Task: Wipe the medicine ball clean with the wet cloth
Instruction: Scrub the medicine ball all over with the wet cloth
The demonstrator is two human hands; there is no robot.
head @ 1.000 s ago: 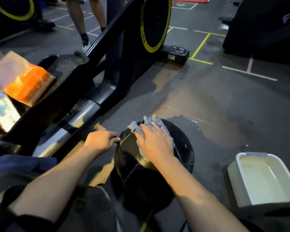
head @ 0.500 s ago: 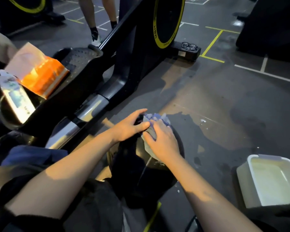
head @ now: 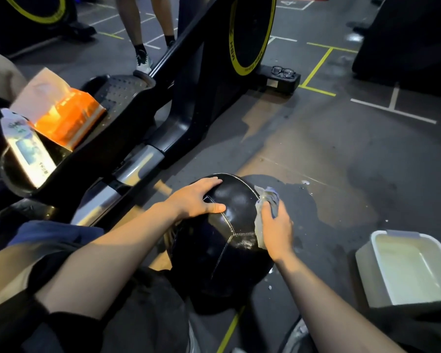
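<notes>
A black medicine ball [head: 222, 245] with pale stitched seams rests on the dark gym floor between my knees. My left hand [head: 197, 198] lies flat on its upper left side, fingers spread, steadying it. My right hand [head: 275, 225] presses a crumpled blue-grey wet cloth [head: 267, 200] against the ball's right side; part of the cloth is hidden under my palm. The ball's surface near the cloth looks damp and shiny.
A white plastic basin [head: 405, 268] with water stands on the floor at the right. An exercise machine [head: 183, 80] with a yellow-rimmed wheel runs along the left, with an orange packet [head: 66, 118] on it. Glasses [head: 283, 72] lie on its base. Another person's legs [head: 140, 31] stand behind. A wet patch [head: 316, 200] spreads on the floor.
My right hand has slid the cloth from the top of the ball down to its right side. My left hand has moved onto the ball's upper left and spread flat.
</notes>
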